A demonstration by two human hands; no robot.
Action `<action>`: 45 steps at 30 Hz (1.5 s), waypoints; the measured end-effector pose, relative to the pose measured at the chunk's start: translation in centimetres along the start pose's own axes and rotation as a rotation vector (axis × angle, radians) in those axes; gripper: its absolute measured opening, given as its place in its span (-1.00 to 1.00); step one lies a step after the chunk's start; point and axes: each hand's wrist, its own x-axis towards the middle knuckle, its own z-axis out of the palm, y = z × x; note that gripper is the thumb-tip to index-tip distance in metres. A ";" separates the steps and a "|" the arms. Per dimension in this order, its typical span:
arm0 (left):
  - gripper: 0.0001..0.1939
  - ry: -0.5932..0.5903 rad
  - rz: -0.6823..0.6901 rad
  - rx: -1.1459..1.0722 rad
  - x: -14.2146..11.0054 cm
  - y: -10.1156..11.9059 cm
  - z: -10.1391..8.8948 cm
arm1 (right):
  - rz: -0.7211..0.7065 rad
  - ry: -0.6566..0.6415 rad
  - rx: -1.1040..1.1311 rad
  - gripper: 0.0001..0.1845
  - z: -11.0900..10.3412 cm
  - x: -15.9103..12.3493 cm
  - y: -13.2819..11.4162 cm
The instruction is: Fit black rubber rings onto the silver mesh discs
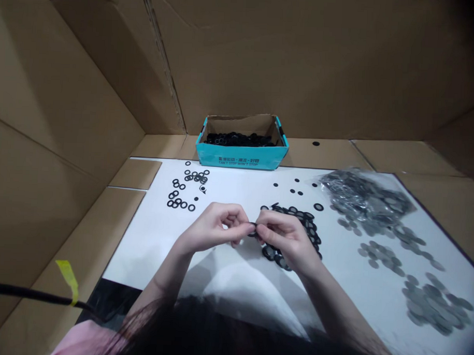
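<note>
Between my two hands, just above the white sheet, is a small round black ring [252, 233]. My left hand [220, 226] pinches its left side between thumb and fingers. On its right side my right hand [284, 233] pinches it too; whether its centre is filled is hidden by the fingers. Below and behind my right hand lies a pile of black-rimmed discs [313, 229] with grey centres, partly covered by that hand. Loose thin black rings [183, 205] are scattered beyond my left hand.
A turquoise box [241, 157] of black rings stands at the back. To the right are a clear plastic bag [368, 195] of grey discs and loose grey discs [435, 303]. Small black dots [292, 191] lie mid-sheet. Cardboard walls [303, 66] enclose the table; a cable [31, 293] crosses lower left.
</note>
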 end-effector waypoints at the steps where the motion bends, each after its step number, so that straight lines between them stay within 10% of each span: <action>1: -0.76 0.001 0.004 0.005 0.0 0.1 0.0 | 0.000 0.000 0.005 -0.53 0.0 0.0 0.0; 12: -0.78 -0.125 -0.033 0.027 0.1 0.5 -1.2 | -0.013 0.021 -0.009 -0.53 0.5 0.0 -0.5; 20: -0.77 0.110 0.028 -0.058 0.5 -0.7 0.7 | 0.000 0.281 -0.054 -0.61 1.7 -0.3 0.2; 28: -0.75 0.189 0.069 -0.034 0.5 -0.4 0.9 | -0.020 0.248 -0.037 -0.60 1.8 -0.2 0.4; 45: -0.84 -0.063 0.010 0.058 0.4 0.5 -0.8 | -0.183 0.251 -0.265 -0.73 1.7 -0.1 -0.7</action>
